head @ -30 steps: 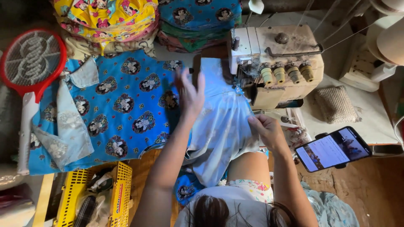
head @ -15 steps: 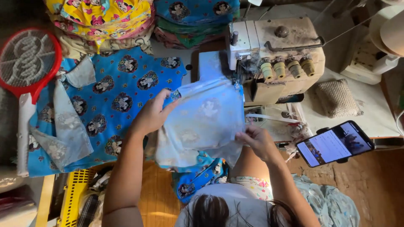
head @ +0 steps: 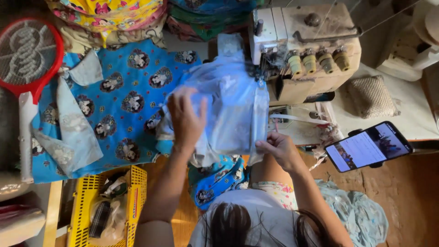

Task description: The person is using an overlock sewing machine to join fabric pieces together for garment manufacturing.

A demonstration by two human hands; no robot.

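Observation:
A pale blue piece of fabric (head: 228,110) is spread in front of me, its far edge reaching the beige overlock sewing machine (head: 311,50). My left hand (head: 185,120) lies on the fabric's left side, fingers curled into it. My right hand (head: 280,148) pinches the fabric's lower right edge. Under it hangs a bright blue printed cloth (head: 215,178) over my lap.
A large blue cartoon-print garment (head: 114,105) lies left, with a red racket-shaped swatter (head: 27,55) beside it. A yellow basket (head: 109,206) stands lower left. A phone (head: 368,145) on a holder is right. Folded fabrics (head: 137,13) are stacked at the back.
My left hand has come down from raised and open onto the fabric's left side. The pale fabric has been gathered and turned in front of the machine; my right hand has stayed low at its edge.

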